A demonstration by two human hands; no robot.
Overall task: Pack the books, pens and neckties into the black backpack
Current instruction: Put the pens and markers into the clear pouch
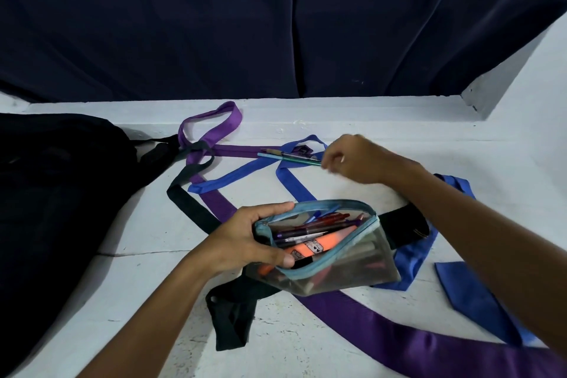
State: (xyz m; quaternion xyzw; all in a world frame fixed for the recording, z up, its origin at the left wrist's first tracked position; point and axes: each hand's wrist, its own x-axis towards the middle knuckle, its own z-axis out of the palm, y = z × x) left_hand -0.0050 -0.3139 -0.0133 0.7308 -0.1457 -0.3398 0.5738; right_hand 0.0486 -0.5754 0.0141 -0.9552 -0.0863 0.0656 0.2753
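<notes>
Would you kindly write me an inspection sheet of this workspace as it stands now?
Surface: white painted table, cracked and scuffed.
Job's things: black backpack at left; clear pen pouch open, full of pens; loose pens on the ties; purple necktie, blue necktie and black necktie tangled; books not seen.
Clutter: nothing seen.
Grippers: left hand grips the pouch; right hand reaches for the loose pens.
Cables: nothing seen.
Surroundings: dark curtain behind.
</notes>
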